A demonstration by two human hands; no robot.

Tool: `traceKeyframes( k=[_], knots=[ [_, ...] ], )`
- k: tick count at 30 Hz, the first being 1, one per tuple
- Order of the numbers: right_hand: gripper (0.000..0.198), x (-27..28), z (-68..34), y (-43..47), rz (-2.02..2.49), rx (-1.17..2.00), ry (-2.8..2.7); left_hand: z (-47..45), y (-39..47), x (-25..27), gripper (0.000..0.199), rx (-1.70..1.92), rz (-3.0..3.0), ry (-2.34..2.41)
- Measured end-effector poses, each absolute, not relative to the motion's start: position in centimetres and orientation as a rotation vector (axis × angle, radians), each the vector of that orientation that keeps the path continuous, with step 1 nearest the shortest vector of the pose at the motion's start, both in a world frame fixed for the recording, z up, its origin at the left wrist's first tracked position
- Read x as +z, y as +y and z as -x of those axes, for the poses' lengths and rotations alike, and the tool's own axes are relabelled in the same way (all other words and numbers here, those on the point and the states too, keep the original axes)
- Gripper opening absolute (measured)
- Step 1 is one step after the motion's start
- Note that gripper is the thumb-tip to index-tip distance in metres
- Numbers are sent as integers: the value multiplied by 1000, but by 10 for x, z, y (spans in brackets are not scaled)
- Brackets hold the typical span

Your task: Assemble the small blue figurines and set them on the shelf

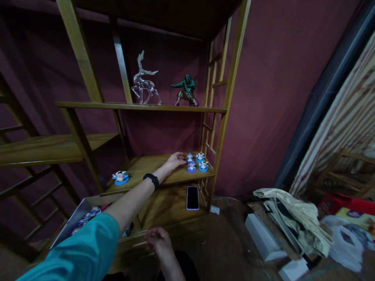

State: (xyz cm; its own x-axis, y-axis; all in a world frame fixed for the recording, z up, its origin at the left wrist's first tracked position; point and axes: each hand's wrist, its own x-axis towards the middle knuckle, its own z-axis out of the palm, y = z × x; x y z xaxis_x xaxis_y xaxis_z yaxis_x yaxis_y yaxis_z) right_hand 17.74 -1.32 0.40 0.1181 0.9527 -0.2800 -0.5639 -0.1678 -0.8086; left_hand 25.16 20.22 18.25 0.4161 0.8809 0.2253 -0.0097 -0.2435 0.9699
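Observation:
My left hand (176, 160) reaches across the middle shelf. Its thumb and fingers close on the left side of a small purple toy figurine (190, 157). In front of that toy stands a second purple figurine (191, 167). To their right are two figurines on blue bases, a rear one (200, 157) and a front one (203, 166). Another blue-based figurine (120, 178) stands apart at the shelf's left end. My right hand (158, 239) hangs low before the bottom shelf, fingers loosely curled and apart, with nothing visible in it.
A clear deer figure (145, 86) and a green crouching figure (186, 90) stand on the upper shelf (140, 106). A phone (192, 198) lies on the lower shelf. At lower left is an open box (70, 220) of small toys. Cloth (290, 203) and bags lie at right.

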Motion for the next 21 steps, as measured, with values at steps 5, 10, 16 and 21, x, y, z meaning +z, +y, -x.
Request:
traceKeyframes(
  k=[5, 10, 16, 21],
  knots=[
    [21, -3, -171, -9, 992, 1447, -513, -272, 220, 175, 57, 1010, -1692, 891],
    [15, -9, -167, -8, 988, 1419, -547, -287, 231, 170, 55, 944, -1858, 929],
    [15, -11, -166, -7, 1047, 1419, -613, -288, 236, 164, 56, 988, -1923, 957],
    [16, -15, -166, -7, 1080, 1390, -691, -287, 237, 162, 64, 1005, -1927, 950]
  ],
)
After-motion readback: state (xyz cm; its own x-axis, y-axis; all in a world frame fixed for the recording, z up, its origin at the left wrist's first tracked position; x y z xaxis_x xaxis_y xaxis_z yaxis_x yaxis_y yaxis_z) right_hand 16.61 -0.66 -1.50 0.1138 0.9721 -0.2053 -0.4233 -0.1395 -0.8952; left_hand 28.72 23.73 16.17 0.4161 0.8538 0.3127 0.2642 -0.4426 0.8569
